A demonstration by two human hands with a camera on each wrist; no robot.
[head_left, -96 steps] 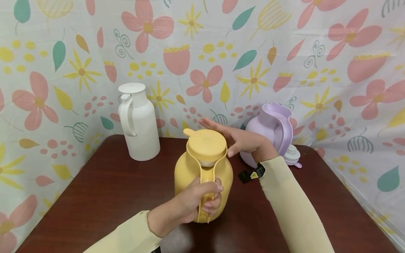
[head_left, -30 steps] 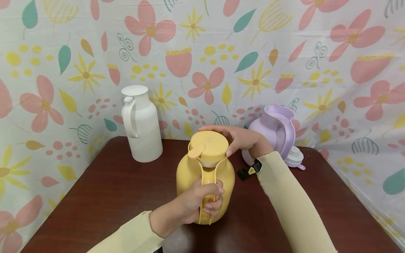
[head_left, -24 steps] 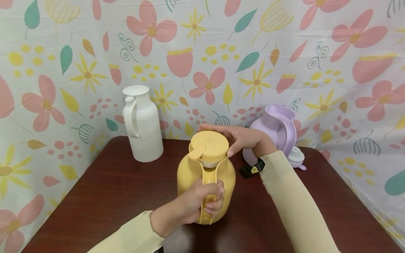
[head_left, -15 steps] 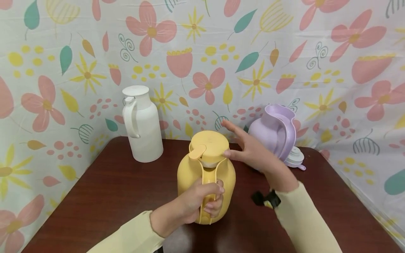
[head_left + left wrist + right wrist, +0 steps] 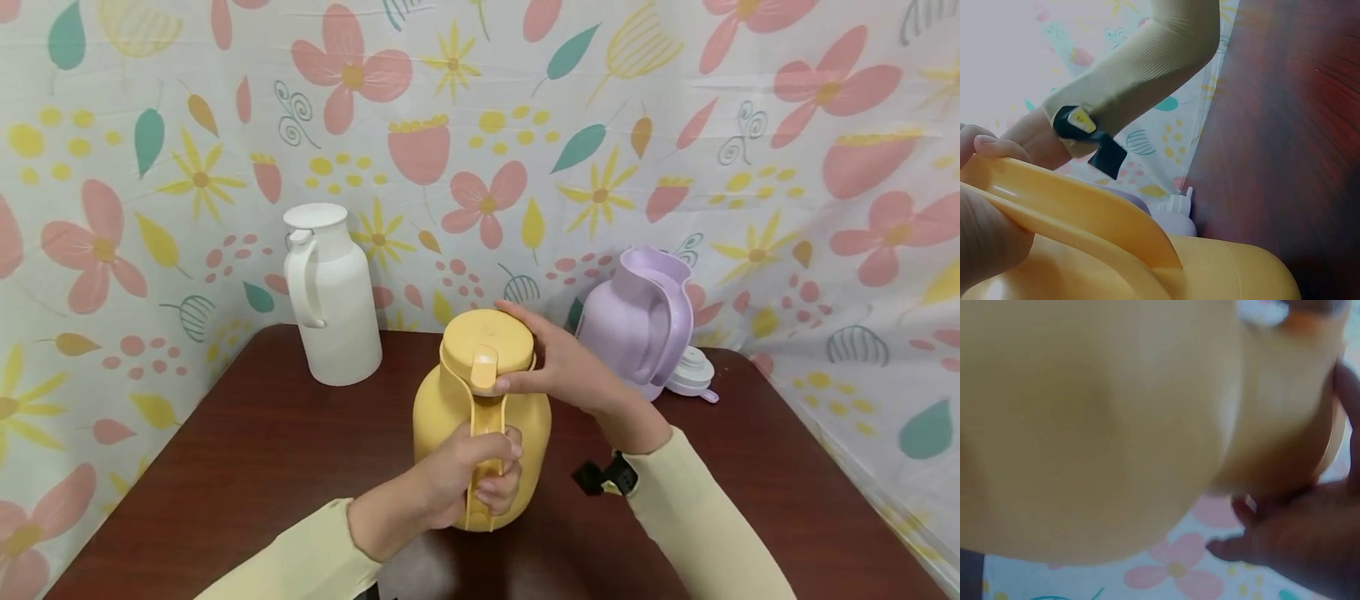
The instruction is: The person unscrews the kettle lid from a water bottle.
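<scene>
A yellow thermos jug [image 5: 435, 417] stands upright on the table, its handle [image 5: 487, 414] towards me. My left hand [image 5: 467, 473] grips that handle with fingers curled round it. On top sits a round yellow lid [image 5: 476, 332], whose small tab [image 5: 484, 368] points at the handle. My right hand [image 5: 564, 364] holds the lid from the right, thumb by the tab and fingers round the far side, partly hidden. The right wrist view shows the jug's body [image 5: 1085, 437] large and blurred, with the right hand [image 5: 1310, 534] at its neck.
A white thermos jug [image 5: 337, 308] stands at the back left of the dark wooden table [image 5: 247, 467]. At the back right are a lilac jug [image 5: 618, 321] with an uncovered mouth and a white-and-lilac lid [image 5: 692, 372] beside it. A flowered cloth [image 5: 480, 100] hangs behind.
The lid has turned: its tab pointed left at first and now lines up with the handle. My right hand loosened, drew back, then took the lid again. My left hand stays on the handle.
</scene>
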